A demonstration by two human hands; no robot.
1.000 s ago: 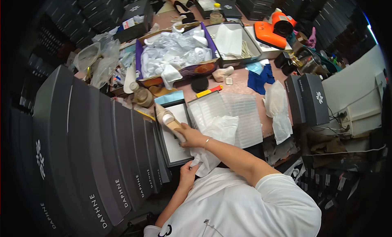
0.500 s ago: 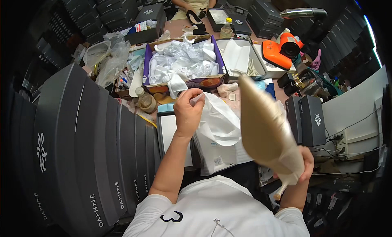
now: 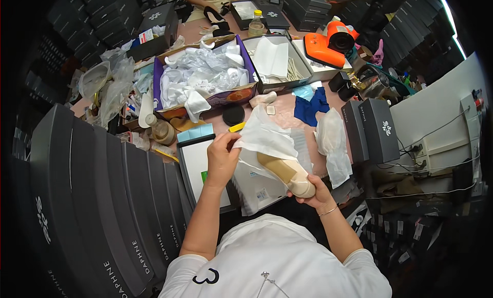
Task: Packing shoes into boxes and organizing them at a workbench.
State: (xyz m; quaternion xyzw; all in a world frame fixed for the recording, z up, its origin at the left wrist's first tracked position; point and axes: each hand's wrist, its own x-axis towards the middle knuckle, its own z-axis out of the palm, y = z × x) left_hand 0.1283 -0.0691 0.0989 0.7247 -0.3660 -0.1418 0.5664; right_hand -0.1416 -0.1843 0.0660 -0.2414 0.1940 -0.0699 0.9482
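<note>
My right hand [image 3: 319, 195] is closed round the heel end of a beige shoe [image 3: 300, 186], whose open top and tan insole face up. Its toe end points up and left and is hidden under white tissue paper [image 3: 264, 136]. Between thumb and fingers, my left hand [image 3: 222, 159] pinches the left edge of that paper. Under both lie a white sheet with printing and clear bubble wrap [image 3: 244, 195]. An open grey shoe box [image 3: 191, 167] with a white inside lies left of the paper, partly behind my left forearm. A white-wrapped bundle [image 3: 333, 146] lies to the right.
Grey shoe boxes [image 3: 84, 195] stand in a row at my left, and two more [image 3: 377, 131] at the right. Beyond are a purple carton [image 3: 246, 59] of crumpled tissue, a glass jar [image 3: 162, 129], a blue cloth [image 3: 311, 107] and an orange tool [image 3: 323, 49]. Another person [image 3: 211, 1] sits opposite.
My right hand has brought the shoe down and left onto the tissue, turning its insole upward. The paper now covers the toe. My left hand keeps its pinch. The whole view has shifted.
</note>
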